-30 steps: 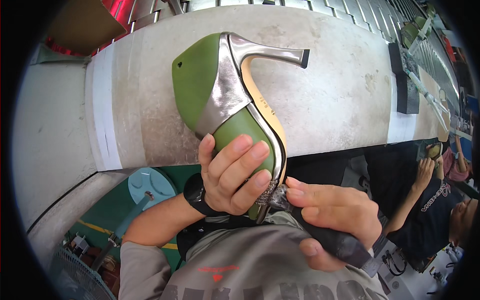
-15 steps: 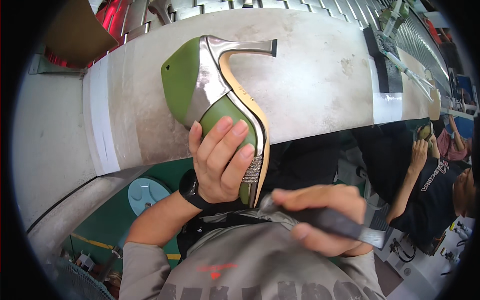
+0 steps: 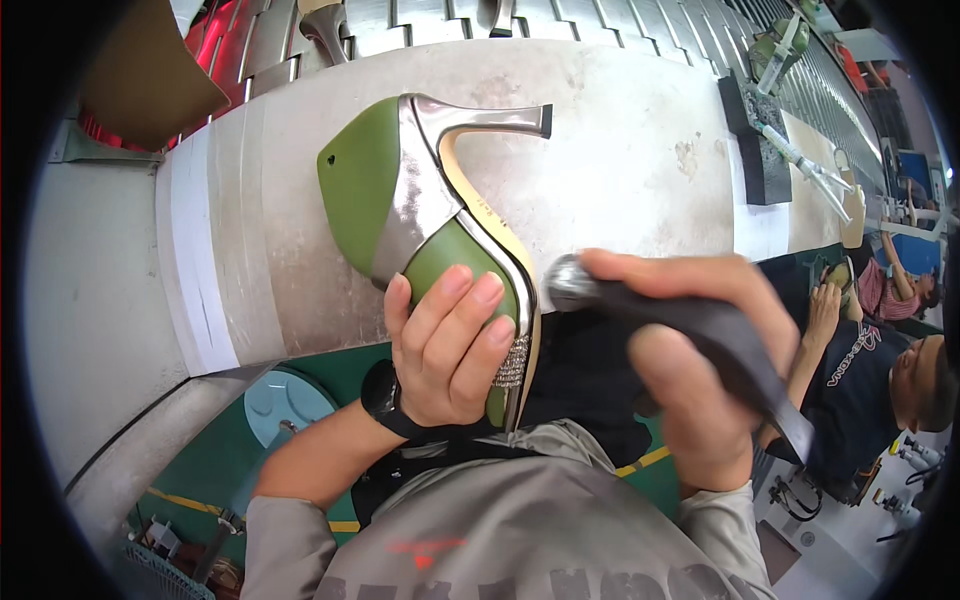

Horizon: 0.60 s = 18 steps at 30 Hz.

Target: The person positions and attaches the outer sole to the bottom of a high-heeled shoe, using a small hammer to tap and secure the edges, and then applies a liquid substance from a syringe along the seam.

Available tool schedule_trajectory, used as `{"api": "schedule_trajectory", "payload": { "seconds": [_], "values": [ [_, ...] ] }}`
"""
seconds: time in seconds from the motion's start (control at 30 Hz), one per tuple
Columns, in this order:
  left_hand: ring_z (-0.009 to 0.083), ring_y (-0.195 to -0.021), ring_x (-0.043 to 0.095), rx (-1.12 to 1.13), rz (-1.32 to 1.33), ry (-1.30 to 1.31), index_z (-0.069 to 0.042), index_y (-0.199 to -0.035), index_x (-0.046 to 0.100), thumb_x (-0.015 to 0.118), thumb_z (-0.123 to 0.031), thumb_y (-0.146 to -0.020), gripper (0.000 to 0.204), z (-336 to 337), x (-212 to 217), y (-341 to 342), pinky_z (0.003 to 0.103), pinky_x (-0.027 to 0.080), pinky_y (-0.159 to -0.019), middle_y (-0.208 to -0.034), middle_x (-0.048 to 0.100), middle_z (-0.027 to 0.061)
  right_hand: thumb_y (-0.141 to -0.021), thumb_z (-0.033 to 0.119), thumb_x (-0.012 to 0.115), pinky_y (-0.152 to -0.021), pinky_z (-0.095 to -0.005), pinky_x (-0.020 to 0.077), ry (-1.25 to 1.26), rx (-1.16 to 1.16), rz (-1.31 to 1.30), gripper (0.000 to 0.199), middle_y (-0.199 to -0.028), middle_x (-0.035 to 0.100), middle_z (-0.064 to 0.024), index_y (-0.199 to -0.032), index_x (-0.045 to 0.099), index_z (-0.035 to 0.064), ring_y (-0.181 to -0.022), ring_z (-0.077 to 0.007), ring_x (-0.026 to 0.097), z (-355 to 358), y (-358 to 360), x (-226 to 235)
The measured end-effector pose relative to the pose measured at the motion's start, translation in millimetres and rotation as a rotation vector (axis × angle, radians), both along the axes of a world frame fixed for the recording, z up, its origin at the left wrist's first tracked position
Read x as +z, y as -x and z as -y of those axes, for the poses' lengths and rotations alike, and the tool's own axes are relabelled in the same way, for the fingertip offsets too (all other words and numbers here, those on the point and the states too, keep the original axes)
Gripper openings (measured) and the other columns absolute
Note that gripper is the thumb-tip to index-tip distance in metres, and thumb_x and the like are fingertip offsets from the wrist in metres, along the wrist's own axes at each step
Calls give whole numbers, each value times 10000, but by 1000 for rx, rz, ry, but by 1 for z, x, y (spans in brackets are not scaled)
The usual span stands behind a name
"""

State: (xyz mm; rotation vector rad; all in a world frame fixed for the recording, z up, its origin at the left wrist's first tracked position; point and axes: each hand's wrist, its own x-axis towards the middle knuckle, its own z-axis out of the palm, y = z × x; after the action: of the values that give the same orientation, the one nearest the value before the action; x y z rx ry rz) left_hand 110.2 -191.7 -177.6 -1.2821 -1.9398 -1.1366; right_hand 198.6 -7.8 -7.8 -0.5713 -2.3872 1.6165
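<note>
A silver high-heeled shoe (image 3: 428, 188) lies on its side over the table edge, fitted on a green last (image 3: 360, 178). Its heel points right, its tan sole faces right, and the toe is toward me. My left hand (image 3: 445, 355) is closed round the forefoot, fingers over the green side and close to a glittery strap (image 3: 512, 362). To the right of the sole, my right hand (image 3: 715, 345) grips a hammer (image 3: 690, 325) with a dark body. The hammer's rounded metal face (image 3: 572, 283) is close to the sole, apparently apart from it. Part of the toe is hidden by my left hand.
Beyond the pale worktable (image 3: 620, 150) runs a metal slatted conveyor (image 3: 420, 30) with more heeled shoes. A black block (image 3: 755, 140) holding syringes stands at the right. A round light-blue stool (image 3: 285, 405) is below left. Another person (image 3: 865, 375) works at the right.
My right hand has raised the hammer away from me, from beside the toe to beside the middle of the sole. The shoe and left hand sit slightly lower in view.
</note>
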Motion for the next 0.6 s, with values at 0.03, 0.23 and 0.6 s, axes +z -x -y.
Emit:
{"api": "schedule_trajectory", "payload": {
  "seconds": [0.03,0.23,0.6],
  "values": [
    [391,-1307,613,-10,-69,60,-40,-1366,524,694,-219,-1006,437,1,1,3,641,326,-1246,-1386,634,200,-935,227,735,-1059,-443,560,-8,-32,-180,444,-1135,751,-318,-1216,572,-76,-1075,-345,750,-4,-9,3],
    [332,-1286,650,-27,13,40,-81,-1315,581,645,-118,-1037,287,-9,13,-8,624,317,-1262,-1364,685,146,-925,124,832,-1115,-482,537,-103,340,211,434,-1306,719,-257,-1257,613,-48,-1171,-399,718,-15,-16,33],
    [453,-1345,574,-30,-84,141,-10,-1385,484,782,-309,-954,603,3,8,-1,679,329,-1229,-1423,575,246,-813,79,861,-951,-463,636,60,317,-154,345,-1108,767,-306,-1078,713,-83,-1034,-408,790,15,-48,-11]
  ]
}}
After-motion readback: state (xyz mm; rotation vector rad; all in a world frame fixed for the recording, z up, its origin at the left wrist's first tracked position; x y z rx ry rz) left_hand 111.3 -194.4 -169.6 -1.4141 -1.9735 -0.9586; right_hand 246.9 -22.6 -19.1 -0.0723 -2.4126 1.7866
